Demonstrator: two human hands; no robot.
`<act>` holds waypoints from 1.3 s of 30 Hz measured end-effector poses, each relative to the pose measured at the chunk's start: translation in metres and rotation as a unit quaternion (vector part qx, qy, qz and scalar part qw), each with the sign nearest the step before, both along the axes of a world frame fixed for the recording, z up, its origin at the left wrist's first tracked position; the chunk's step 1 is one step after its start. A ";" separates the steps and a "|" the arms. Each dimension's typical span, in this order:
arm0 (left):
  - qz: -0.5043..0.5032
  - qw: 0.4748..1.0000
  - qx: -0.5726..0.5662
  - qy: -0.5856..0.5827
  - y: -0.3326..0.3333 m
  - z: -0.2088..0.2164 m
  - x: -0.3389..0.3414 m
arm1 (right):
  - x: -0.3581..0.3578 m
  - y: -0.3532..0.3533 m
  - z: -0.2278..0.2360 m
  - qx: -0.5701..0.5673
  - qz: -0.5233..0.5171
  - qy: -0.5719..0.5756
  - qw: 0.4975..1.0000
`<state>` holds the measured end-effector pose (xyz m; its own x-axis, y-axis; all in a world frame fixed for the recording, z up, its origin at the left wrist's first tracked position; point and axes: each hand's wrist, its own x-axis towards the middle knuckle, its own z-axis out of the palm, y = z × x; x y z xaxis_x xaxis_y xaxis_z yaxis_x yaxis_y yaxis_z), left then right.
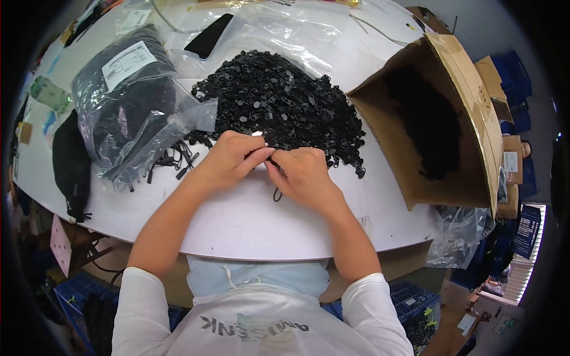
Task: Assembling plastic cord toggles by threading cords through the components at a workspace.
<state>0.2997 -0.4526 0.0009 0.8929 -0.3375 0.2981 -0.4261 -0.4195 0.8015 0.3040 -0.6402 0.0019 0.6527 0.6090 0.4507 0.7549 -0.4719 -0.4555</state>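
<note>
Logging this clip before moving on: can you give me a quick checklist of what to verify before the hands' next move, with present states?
1. Left hand and right hand meet over a small black piece: ok.
2. How that piece is gripped: cannot tell, fingers hide it.
3. Pile of black parts sits just beyond the hands: ok.
4. Open cardboard box to the right, holding dark contents: ok.
5. Plastic bags lie left, apart from the hands: ok.

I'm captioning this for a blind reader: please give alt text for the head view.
Two bare hands, left hand and right hand, meet over a small black part at the edge of a pile of black zipper sliders on a white table, beside an open cardboard box.
</note>
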 end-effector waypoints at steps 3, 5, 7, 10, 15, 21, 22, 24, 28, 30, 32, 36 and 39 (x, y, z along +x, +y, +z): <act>-0.045 0.998 0.012 -0.046 0.013 0.003 0.005 | -0.001 -0.003 0.007 -0.008 0.012 -0.006 1.000; 0.006 1.000 0.006 -0.030 0.018 0.002 0.008 | -0.001 -0.006 0.012 -0.023 0.014 0.001 1.000; -0.003 1.000 -0.007 -0.026 0.017 0.002 0.009 | 0.000 -0.008 0.014 -0.046 0.019 0.038 0.998; 0.005 1.000 -0.029 -0.002 0.015 0.001 0.007 | 0.000 -0.011 0.014 -0.048 0.030 0.062 0.996; 0.018 0.964 -0.165 0.207 0.016 0.001 0.006 | 0.011 -0.032 0.023 0.028 0.054 0.236 0.970; -0.014 0.885 -0.367 0.286 0.017 0.001 0.007 | 0.052 -0.105 0.020 0.737 -0.056 0.265 0.620; -0.004 0.880 -0.382 0.283 0.015 0.001 0.005 | 0.050 -0.099 0.013 0.715 -0.133 0.271 0.630; -0.009 0.869 -0.398 0.293 0.007 -0.001 0.005 | 0.036 -0.062 0.014 0.489 -0.141 0.300 0.807; 0.016 0.833 -0.444 0.330 0.007 -0.003 0.000 | -0.009 0.006 0.014 0.067 -0.072 0.195 0.976; 0.050 0.842 -0.450 0.294 -0.005 0.003 -0.002 | -0.017 0.013 0.009 0.038 -0.043 0.204 0.977; 0.010 0.840 -0.448 0.307 -0.006 0.002 -0.005 | -0.018 0.019 0.003 0.097 -0.039 0.245 0.964; 0.036 0.876 -0.418 0.238 -0.011 -0.007 -0.008 | -0.016 0.020 0.004 0.218 -0.053 0.359 0.906; 0.059 0.905 -0.380 0.183 -0.012 -0.005 -0.001 | -0.008 0.004 0.005 0.237 -0.046 0.340 0.909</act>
